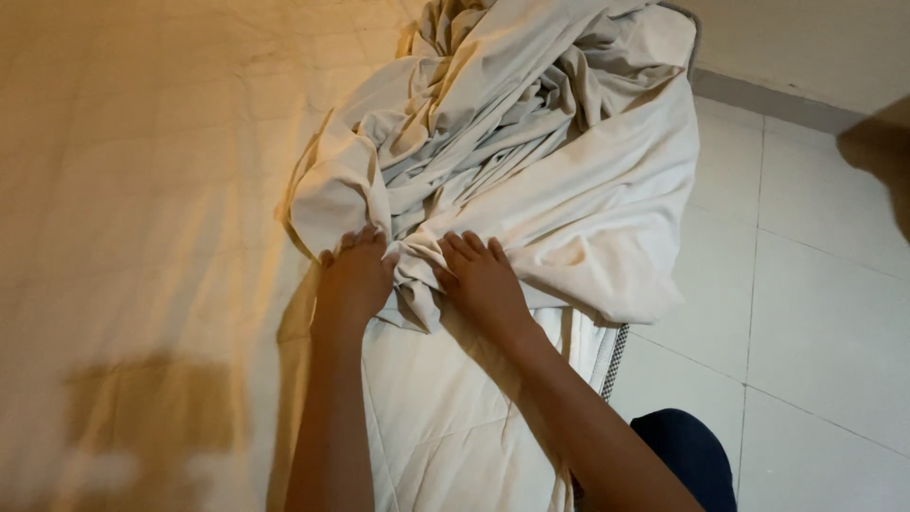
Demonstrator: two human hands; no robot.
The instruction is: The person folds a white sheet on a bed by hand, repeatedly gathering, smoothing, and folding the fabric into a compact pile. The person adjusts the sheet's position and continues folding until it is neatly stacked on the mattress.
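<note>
A crumpled cream bed sheet (531, 142) lies bunched in a heap near the right edge of a mattress (142, 190). My left hand (354, 275) is curled around a fold at the heap's near left edge. My right hand (483, 280) rests beside it with fingers pressed into the cloth, gripping another fold. Both forearms reach up from the bottom of the view. Part of the sheet hangs over the mattress edge on the right.
The mattress, covered in smooth cream fabric, fills the left and centre. Its piped side edge (614, 360) shows at lower right. White floor tiles (815, 313) lie to the right. A dark trouser knee (687, 455) is at bottom right.
</note>
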